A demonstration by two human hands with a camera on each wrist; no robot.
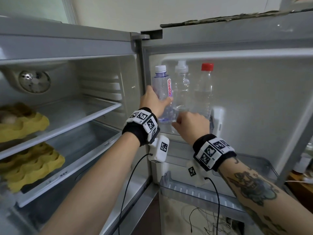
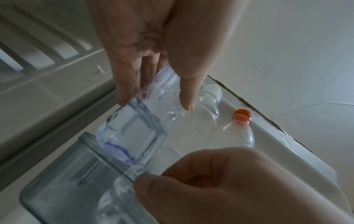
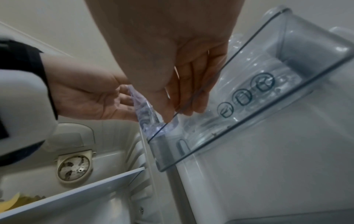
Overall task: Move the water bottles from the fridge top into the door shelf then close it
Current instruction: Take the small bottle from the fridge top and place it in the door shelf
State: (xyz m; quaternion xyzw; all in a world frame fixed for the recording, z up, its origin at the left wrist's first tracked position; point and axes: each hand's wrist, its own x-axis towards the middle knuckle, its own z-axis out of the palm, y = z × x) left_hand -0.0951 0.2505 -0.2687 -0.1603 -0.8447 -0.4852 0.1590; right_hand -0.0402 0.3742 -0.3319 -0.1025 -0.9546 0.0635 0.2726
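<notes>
Water bottles: three stand upright in a row in the top door shelf (image 1: 217,116) of the open fridge door. Violet-tinted bottle (image 1: 161,92) sits nearest the hinge, clear white-capped bottle (image 1: 182,89) in the middle, red-capped bottle (image 1: 205,89) outermost; neighbours look touching or nearly so.

Left hand (image 1: 153,100) wraps the violet bottle at mid-body, fingers (image 2: 186,91) and thumb curled round it. Judgement: it is being seated or steadied against the hinge-side end of the shelf, so the row packs tight and stays vertical.

Right hand (image 1: 191,126) is at the shelf's clear front rail, fingers (image 3: 193,97) curled down over the rail by the base of the middle bottle. Whether they pinch the rail, the bottle, or only rest there I cannot tell. Probably bracing the rail while the bottle settles.

Fridge top (image 1: 237,29) shows no bottle in the part in view; placing looks nearly complete, with the door not yet closed.

Surroundings: fridge interior (image 1: 94,102) at left with glass shelves, yellow egg trays (image 1: 22,124), and a round fan (image 1: 34,81) on the back wall. Lower door shelf (image 1: 199,190) below the hands. Plain pale wall behind.
</notes>
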